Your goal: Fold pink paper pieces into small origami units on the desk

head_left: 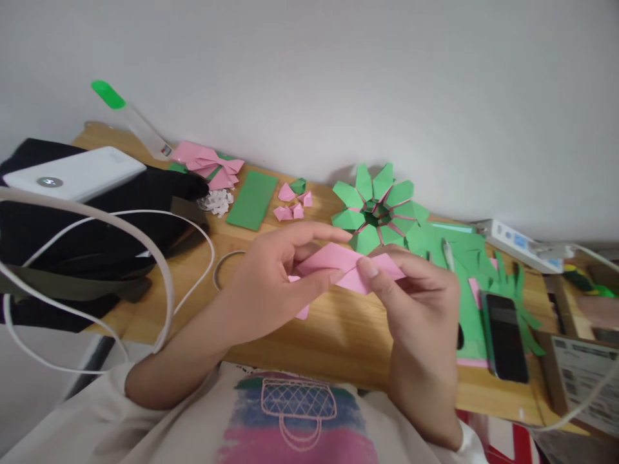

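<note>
Between my two hands is a folded piece of pink paper (329,258), lifted in front of me over the wooden table. My left hand (271,283) pinches its left part, thumb on the near side and the fingers behind. At the right part, my right hand (416,296) has its thumb pressed on the paper, the other fingers curled behind it. Another bit of pink paper (303,312) shows below my left thumb; whether it is joined to the held piece I cannot tell. Just beyond my hands stands a flower-like ring of folded green and pink paper (387,200).
Small folded pink pieces (290,211), a green paper rectangle (252,200) and pink folded sheets (213,164) lie at the back. A power bank (77,173) rests on black cloth at left, with white cables. At right are cut green paper, a phone (505,335) and a power strip (522,245).
</note>
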Available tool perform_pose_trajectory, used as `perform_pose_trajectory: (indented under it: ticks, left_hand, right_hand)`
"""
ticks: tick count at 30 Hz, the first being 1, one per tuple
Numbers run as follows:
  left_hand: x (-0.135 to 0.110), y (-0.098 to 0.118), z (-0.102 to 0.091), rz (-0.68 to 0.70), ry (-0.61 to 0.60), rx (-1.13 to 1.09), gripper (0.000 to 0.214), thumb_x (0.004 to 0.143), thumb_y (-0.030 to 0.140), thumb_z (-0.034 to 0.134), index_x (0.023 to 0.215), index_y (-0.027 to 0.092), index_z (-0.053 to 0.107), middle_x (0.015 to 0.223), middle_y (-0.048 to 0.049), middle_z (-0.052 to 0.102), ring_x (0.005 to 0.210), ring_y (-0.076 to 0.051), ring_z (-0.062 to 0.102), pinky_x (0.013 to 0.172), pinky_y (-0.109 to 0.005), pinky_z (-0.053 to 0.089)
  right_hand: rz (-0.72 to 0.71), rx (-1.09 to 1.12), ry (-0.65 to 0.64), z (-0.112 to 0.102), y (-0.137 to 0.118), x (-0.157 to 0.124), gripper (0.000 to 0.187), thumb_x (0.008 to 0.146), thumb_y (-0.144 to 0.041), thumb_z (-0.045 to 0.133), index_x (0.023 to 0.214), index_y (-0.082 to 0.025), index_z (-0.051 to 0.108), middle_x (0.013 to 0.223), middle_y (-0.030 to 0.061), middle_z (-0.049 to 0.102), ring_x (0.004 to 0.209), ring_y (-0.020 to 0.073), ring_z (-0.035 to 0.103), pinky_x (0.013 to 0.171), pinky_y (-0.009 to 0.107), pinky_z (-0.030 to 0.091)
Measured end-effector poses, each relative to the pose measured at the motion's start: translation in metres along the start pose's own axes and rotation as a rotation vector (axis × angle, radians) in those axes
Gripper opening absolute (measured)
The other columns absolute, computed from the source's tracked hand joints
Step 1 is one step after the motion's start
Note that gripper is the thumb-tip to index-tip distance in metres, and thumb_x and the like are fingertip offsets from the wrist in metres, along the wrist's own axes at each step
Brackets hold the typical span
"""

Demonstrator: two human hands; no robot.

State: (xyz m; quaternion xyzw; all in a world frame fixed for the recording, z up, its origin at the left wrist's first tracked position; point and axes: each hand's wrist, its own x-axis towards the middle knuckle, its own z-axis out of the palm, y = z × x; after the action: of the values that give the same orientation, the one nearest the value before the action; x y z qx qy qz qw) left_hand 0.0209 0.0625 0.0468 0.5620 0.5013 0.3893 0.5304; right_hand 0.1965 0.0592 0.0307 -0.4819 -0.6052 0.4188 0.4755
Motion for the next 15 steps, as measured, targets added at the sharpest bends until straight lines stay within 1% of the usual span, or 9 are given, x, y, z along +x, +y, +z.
perform_pose_trajectory:
  ticks: [4, 6, 8, 10, 12, 15]
  left_hand:
    - [0.003, -0.002, 0.006, -0.012, 0.098, 0.051, 0.024, 0.073, 0.017, 0.071, 0.097, 0.02, 0.071, 0.074, 0.0028, 0.071, 0.049, -0.007, 0.055, 0.04, -0.014, 0.04]
    - [0.004, -0.004, 0.007, 0.013, 0.094, 0.093, 0.022, 0.073, 0.016, 0.069, 0.094, 0.02, 0.072, 0.076, 0.0026, 0.072, 0.051, -0.007, 0.057, 0.04, -0.014, 0.039]
    - [0.005, -0.005, 0.006, 0.054, 0.033, 0.129, 0.02, 0.075, 0.015, 0.067, 0.093, 0.022, 0.072, 0.081, 0.0031, 0.073, 0.051, -0.007, 0.057, 0.039, -0.013, 0.038]
    - [0.006, -0.007, 0.005, 0.07, -0.037, 0.154, 0.017, 0.078, 0.017, 0.065, 0.091, 0.023, 0.073, 0.082, 0.0032, 0.073, 0.053, -0.007, 0.059, 0.04, -0.013, 0.039]
    - [0.007, -0.008, 0.003, 0.053, -0.052, 0.158, 0.014, 0.078, 0.018, 0.066, 0.088, 0.022, 0.074, 0.081, 0.0019, 0.074, 0.059, -0.01, 0.064, 0.045, -0.015, 0.044]
    - [0.011, -0.009, 0.002, 0.011, 0.018, 0.035, 0.014, 0.073, 0.017, 0.072, 0.087, 0.019, 0.073, 0.082, -0.0005, 0.076, 0.069, -0.014, 0.068, 0.054, -0.018, 0.05]
  right_hand:
    - [-0.006, 0.056, 0.079, 0.004, 0.006, 0.0, 0.016, 0.084, -0.022, 0.069, 0.067, -0.022, 0.069, 0.063, -0.0033, 0.061, 0.059, 0.0102, 0.054, 0.055, 0.024, 0.043]
    - [0.004, 0.053, 0.038, 0.002, 0.008, 0.001, 0.011, 0.08, -0.02, 0.072, 0.07, -0.023, 0.07, 0.067, -0.0033, 0.064, 0.062, 0.0102, 0.056, 0.056, 0.023, 0.044]
    - [0.041, 0.021, -0.072, -0.001, 0.01, 0.003, 0.007, 0.075, -0.018, 0.076, 0.072, -0.023, 0.072, 0.068, -0.003, 0.067, 0.062, 0.0103, 0.057, 0.055, 0.023, 0.043]
    - [0.082, 0.01, -0.163, -0.005, 0.011, 0.005, 0.007, 0.073, -0.018, 0.078, 0.07, -0.022, 0.073, 0.064, -0.003, 0.066, 0.058, 0.0098, 0.055, 0.052, 0.023, 0.04]
    - [0.1, 0.033, -0.179, -0.008, 0.011, 0.006, 0.01, 0.074, -0.02, 0.077, 0.066, -0.022, 0.072, 0.059, -0.0032, 0.063, 0.054, 0.009, 0.051, 0.05, 0.023, 0.038]
    - [0.122, 0.073, -0.116, -0.009, 0.011, 0.006, 0.019, 0.081, -0.024, 0.071, 0.063, -0.021, 0.071, 0.057, -0.0033, 0.06, 0.054, 0.0082, 0.048, 0.051, 0.023, 0.038]
